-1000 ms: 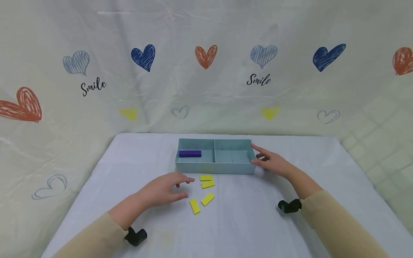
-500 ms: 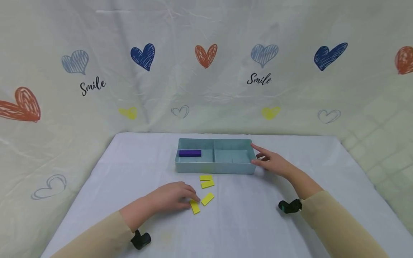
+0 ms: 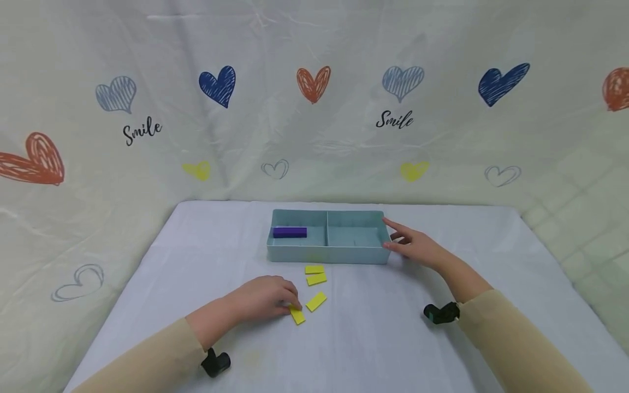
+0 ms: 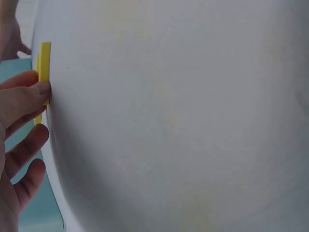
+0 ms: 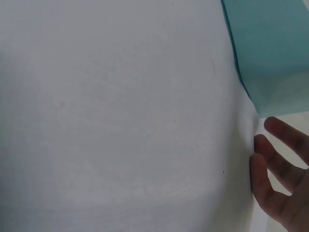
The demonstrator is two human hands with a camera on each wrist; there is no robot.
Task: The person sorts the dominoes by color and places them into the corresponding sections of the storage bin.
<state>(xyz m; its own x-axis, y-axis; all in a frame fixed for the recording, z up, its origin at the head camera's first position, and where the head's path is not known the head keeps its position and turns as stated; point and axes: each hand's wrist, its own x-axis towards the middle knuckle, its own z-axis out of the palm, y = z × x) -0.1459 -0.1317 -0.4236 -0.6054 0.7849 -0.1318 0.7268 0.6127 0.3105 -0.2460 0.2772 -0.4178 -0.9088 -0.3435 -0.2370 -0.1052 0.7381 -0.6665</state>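
Observation:
Thumb and fingertips of my left hand (image 3: 265,298) pinch the end of a flat yellow block (image 3: 297,316), low over the cloth. The left wrist view shows this yellow block (image 4: 45,63) between thumb and fingers, with the other fingers bent loosely behind. Just right of it lies another yellow block (image 3: 316,302). My right hand (image 3: 415,248) holds the right end of a light blue two-part box (image 3: 326,255), thumb at its front corner and index finger at its back corner. In the right wrist view the remaining fingers (image 5: 277,164) stay apart from the box's blue wall (image 5: 275,53).
Inside the box's left compartment lies a purple bar (image 3: 290,232). Two more yellow blocks (image 3: 316,279) rest close together before the box. A white cloth (image 3: 363,327) covers the table, and a heart-printed curtain (image 3: 344,147) hangs behind it.
My left hand has come down and toward me from beside the upper yellow blocks, and its fingers have closed on the nearest block. The right hand and the box keep their places.

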